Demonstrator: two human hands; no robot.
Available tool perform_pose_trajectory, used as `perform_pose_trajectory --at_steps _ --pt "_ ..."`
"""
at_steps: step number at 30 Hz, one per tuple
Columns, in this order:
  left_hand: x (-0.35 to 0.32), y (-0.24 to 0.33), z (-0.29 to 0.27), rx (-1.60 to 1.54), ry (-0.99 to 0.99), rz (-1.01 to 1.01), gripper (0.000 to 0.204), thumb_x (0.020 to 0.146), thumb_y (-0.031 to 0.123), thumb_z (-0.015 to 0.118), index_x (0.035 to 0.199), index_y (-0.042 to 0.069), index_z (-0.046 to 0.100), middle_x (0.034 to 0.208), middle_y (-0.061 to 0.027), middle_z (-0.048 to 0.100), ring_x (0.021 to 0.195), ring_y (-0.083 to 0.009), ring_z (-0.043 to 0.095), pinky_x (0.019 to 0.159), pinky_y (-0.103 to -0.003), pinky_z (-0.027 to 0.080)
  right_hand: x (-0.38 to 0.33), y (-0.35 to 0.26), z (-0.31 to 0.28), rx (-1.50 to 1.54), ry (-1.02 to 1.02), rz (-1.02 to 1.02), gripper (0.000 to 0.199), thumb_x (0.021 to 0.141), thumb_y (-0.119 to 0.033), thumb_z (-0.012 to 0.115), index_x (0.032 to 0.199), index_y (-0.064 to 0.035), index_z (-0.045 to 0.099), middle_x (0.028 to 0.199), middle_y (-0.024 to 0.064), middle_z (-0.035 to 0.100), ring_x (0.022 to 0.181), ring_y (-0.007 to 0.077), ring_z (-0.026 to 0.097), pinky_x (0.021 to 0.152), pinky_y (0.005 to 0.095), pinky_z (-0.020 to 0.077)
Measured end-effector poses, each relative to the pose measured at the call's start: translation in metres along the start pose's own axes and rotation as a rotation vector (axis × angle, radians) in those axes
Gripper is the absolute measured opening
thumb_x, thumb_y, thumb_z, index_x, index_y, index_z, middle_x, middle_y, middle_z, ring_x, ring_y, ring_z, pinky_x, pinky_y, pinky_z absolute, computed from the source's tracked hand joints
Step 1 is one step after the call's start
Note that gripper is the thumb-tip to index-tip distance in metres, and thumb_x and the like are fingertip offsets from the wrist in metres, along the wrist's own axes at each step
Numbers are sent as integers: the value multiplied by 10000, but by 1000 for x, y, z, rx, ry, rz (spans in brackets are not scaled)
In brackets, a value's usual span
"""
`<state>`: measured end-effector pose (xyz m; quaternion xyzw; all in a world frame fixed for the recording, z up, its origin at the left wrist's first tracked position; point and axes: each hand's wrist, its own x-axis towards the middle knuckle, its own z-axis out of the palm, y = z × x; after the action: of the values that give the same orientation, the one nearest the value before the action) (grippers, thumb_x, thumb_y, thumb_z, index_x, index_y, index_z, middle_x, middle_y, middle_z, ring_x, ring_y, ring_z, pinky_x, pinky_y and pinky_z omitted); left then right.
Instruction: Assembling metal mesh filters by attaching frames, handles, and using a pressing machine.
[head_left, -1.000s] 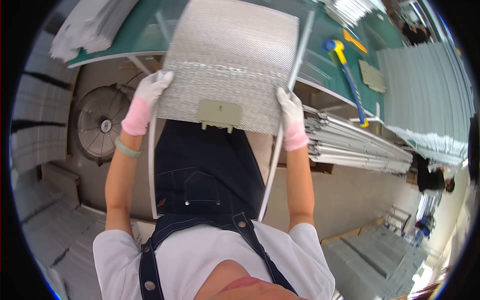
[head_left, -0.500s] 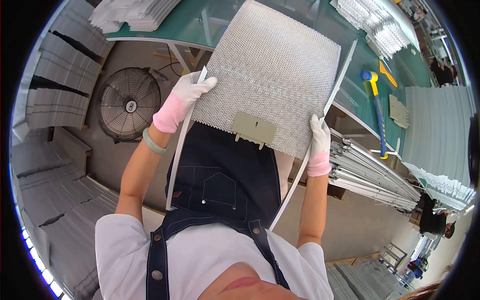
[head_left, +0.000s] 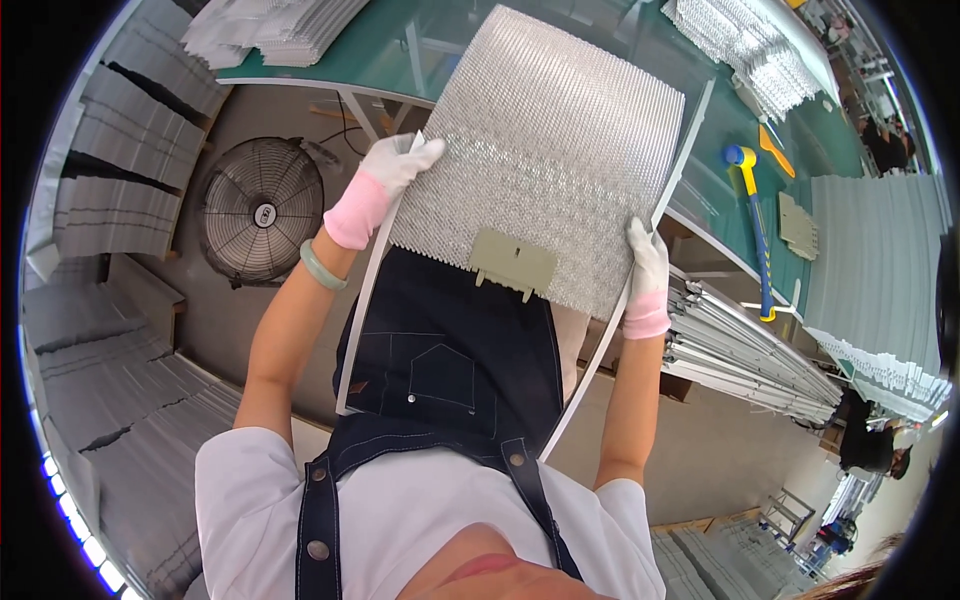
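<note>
- A big silver mesh panel (head_left: 550, 150) is held up in the air, over the edge of a green table (head_left: 400, 45) and in front of the person's dark apron (head_left: 450, 350).
- A small grey plate (head_left: 513, 265) sits on the bottom edge of the panel.
- Two thin white strips (head_left: 365, 300) run down the panel's sides and hang below it.
- The left hand (head_left: 395, 170) wears a white and pink glove. Its fingers press together flat on the panel's left edge.
- The right hand (head_left: 648, 265) wears the same kind of glove. Its fingers curl around the panel's right edge and the strip there.
- A green bracelet (head_left: 322, 266) is on the left wrist.
- A round fan (head_left: 258, 210) stands on the floor to the left.
- A blue and yellow hammer (head_left: 752, 215) lies on the table to the right.
- Long silver bars (head_left: 740, 355) are stacked under the table, near the right hand.
</note>
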<state>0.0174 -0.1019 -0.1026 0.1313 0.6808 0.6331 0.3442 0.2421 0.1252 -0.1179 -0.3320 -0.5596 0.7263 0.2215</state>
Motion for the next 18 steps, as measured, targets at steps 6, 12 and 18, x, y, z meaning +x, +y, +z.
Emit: perform_pose_trajectory --at_steps 6,12,18 --pt "-27 2 -1 41 42 -45 370 811 263 611 999 -54 578 852 -1 574 763 -66 500 718 -216 406 -22 10 1 -22 59 18 321 848 -195 545 1039 62 524 891 17 552 769 90 488 723 232 409" --pt "-47 1 -10 146 -25 -66 322 825 230 585 999 -40 563 824 7 566 738 -52 498 672 -216 416 -47 23 -6 -61 16 109 315 860 -196 536 1052 51 506 928 53 569 788 112 539 704 251 450" --pt "-92 -1 -24 286 -116 -106 363 800 222 600 1050 -39 563 871 -27 594 777 -79 519 718 -236 429 -101 17 3 -95 21 199 368 847 -192 543 1111 57 478 1016 62 549 895 116 509 821 265 407"
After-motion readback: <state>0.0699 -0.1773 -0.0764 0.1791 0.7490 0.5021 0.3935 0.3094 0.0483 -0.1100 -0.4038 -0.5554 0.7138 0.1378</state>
